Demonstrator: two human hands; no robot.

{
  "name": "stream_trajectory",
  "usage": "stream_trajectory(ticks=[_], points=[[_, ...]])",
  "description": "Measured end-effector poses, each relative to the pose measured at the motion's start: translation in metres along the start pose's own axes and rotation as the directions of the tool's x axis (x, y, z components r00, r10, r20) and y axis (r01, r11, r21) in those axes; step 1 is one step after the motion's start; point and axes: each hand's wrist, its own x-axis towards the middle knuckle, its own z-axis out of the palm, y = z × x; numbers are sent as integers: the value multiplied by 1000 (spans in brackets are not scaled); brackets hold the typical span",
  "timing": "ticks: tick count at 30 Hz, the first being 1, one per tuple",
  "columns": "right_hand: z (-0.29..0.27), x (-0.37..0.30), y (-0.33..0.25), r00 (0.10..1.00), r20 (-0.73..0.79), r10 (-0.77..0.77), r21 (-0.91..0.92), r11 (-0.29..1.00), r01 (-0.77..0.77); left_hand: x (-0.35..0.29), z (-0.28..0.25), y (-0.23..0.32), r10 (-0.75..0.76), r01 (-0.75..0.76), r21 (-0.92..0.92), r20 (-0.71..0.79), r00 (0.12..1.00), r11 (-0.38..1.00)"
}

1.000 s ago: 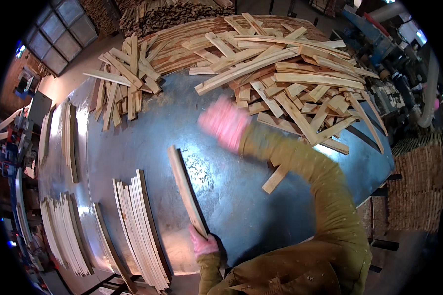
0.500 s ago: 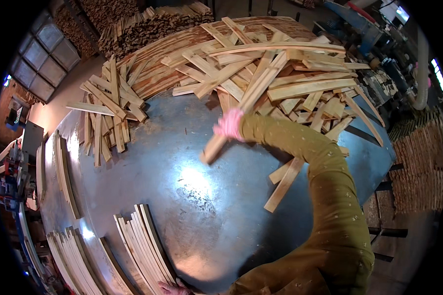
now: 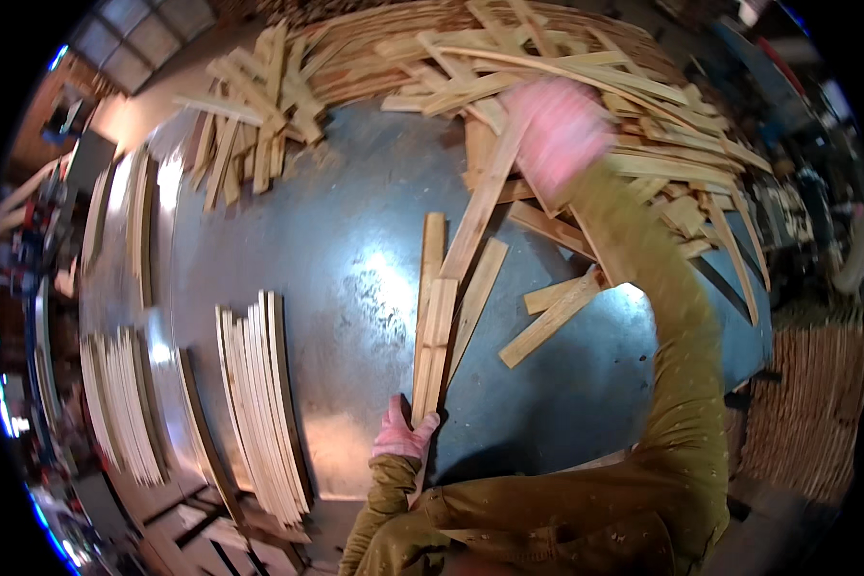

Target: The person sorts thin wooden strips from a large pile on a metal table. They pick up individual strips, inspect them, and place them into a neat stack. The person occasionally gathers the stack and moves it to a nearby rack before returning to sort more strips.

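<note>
My left hand (image 3: 403, 434), in a pink glove, is at the table's near edge, thumb and fingers closed around the lower end of some wooden strips (image 3: 434, 336). These strips lie lengthwise over one another and point away from me. Far out over the heap of loose wooden strips (image 3: 470, 86) is my right hand (image 3: 559, 134), also gloved in pink and smeared by motion. A long strip (image 3: 490, 192) runs from beside it down toward the strips at my left hand. Its fingers cannot be made out.
On the left of the metal table (image 3: 341, 202) stand a row of aligned strips (image 3: 254, 403) and another bundle (image 3: 125, 403). A smaller loose pile (image 3: 259, 106) lies far left. Two crossed strips (image 3: 552, 317) rest near my right forearm. Stacked wood (image 3: 802, 413) stands beyond the right edge.
My left hand has moved right from the aligned row to the strips in the middle. My right hand has moved farther out and right, over the heap. The view has shifted.
</note>
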Motion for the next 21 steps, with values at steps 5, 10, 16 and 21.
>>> stream_trajectory(ticks=[5,10,16,21], points=[[74,-38,298,624,320,713,-376,700,-607,-10,27,-3,150,-94,476,-81,985,875],[96,-21,150,655,518,551,-503,815,-288,-2,21,-30,-80,115,135,-246,966,984],[84,-68,3,633,426,646,10,697,-717,21,-9,-45,-109,72,-329,-95,989,941],[98,-8,-115,322,481,816,-1,368,-930,49,-26,-74,-273,137,-484,-224,936,864]])
